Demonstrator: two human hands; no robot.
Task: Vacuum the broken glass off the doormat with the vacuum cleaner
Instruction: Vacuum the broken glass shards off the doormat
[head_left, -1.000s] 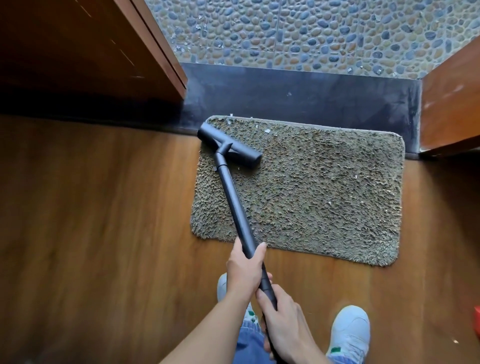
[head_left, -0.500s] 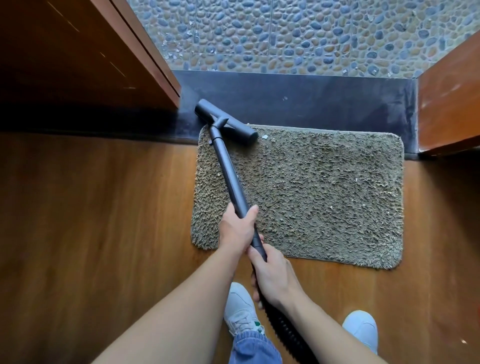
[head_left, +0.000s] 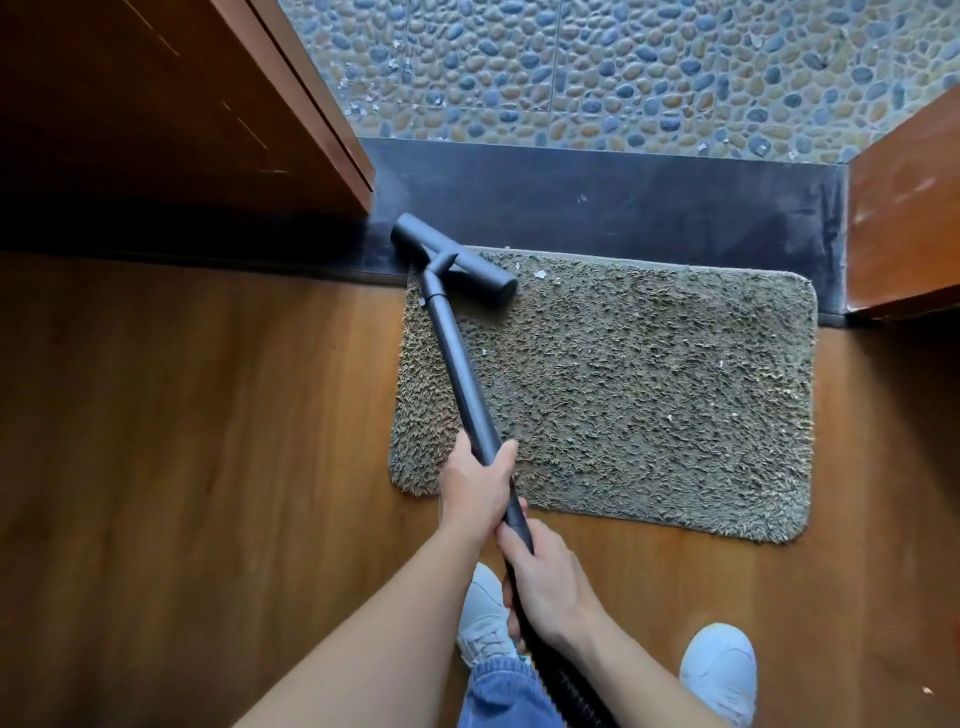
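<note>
Scene: We stand on the brown wooden plank floor (head_left: 182, 441), looking down at the shaggy olive-brown rectangular doormat (head_left: 649, 395), which lies against the dark stone threshold (head_left: 623, 197).

Tool: The black cylindrical vacuum head (head_left: 454, 260) sits on the mat's far left corner, with its left end over the threshold. The long black vacuum wand (head_left: 460, 374) slants back to us.

Left hand: Our left hand (head_left: 475, 488) is the forward one, its fingers and thumb wrapped round the wand.

Right hand: Our right hand (head_left: 545, 582) clasps the wand's lower end, just above the ribbed black hose (head_left: 571, 691).

Glass: Small pale glass shards (head_left: 540, 274) are scattered over the mat. One lies just beside the head's right end, and other flecks dot the middle and right side.

Step in hand: We judge this to be the far end of a stroke up the left strip, with most of the mat not yet covered.

Next move: It calls for drawing the head back, then shifting it right so the next pass overlaps the shard by the far edge. The head should stay flat in the pile.

Since a second ago: The head then lay wholly on the mat, nearer us. It has since been pushed to the far corner, and both hands have moved forward with it. From half a second ago little differs.
</note>
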